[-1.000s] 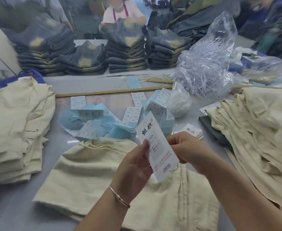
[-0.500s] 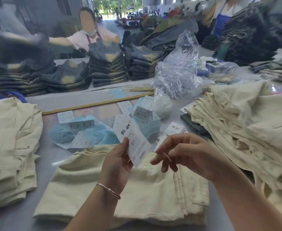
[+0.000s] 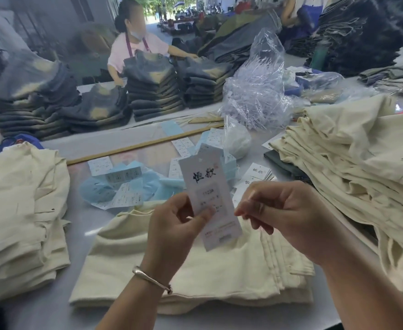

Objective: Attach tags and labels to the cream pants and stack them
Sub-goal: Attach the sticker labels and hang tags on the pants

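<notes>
Cream pants [image 3: 195, 265] lie folded flat on the table [image 3: 53, 306] directly beneath my grip, waistband away from me, I judge so the tag can go straight on. My left hand [image 3: 174, 232] pinches a white hang tag [image 3: 207, 201] upright between thumb and fingers, print facing me. My right hand [image 3: 288, 217], just beside the tag, is curled narrow; whether it pinches a fastener I cannot tell. The cloth looks pale, soft, slightly creased.

dark jeans stacks [image 3: 153, 91] | plastic bag [image 3: 257, 91], perhaps fasteners | wooden stick [image 3: 145, 145]
</notes>
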The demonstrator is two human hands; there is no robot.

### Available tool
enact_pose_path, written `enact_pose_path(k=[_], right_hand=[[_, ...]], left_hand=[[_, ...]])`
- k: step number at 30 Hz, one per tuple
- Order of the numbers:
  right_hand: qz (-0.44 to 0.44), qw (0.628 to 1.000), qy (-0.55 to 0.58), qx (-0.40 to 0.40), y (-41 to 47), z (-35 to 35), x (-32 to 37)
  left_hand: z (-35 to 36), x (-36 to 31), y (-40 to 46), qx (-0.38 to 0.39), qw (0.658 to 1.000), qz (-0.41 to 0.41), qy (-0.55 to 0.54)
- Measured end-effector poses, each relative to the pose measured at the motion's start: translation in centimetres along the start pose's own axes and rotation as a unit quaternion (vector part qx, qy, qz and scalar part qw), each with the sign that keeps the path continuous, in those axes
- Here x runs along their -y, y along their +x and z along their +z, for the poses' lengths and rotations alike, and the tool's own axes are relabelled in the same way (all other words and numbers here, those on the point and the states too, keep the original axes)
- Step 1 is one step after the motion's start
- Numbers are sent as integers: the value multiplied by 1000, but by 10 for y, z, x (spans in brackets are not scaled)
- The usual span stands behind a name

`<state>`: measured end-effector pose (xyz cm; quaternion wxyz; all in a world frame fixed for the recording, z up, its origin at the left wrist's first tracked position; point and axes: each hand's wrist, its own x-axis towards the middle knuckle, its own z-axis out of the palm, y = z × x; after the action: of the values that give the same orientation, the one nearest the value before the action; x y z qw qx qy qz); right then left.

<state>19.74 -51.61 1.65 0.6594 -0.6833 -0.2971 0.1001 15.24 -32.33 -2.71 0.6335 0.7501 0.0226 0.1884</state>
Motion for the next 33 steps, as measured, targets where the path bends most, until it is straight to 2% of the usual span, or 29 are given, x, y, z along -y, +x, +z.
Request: enact_pose_path(k=[2,5,7,10,14,21,26,33], right_hand=[[9,1000,-4,21,4,-5,1],[69,994,62,54,8,-17,4],[110,988,90,65,9,-28,4],[144,983,83,81,8,-51,3],[168,976,105,93,5,-81,3],[163,965,177,107,3,-122,-6],[180,945,250,112,0,-134,-18],[245,874,389,155,-10,-142,-33]], left_hand=[[13,-5,-3,51,998,25,-21],[31,-10,-5,157,982,74,-70],[45,-14,-3,181,977,80,-82],[71,-21,4,156,982,86,-55],[103,-29,12,99,986,135,20],[141,-35,20,76,989,130,-11],[162,-35,27,27,995,57,-73],[174,-23,24,67,984,-35,-159]])
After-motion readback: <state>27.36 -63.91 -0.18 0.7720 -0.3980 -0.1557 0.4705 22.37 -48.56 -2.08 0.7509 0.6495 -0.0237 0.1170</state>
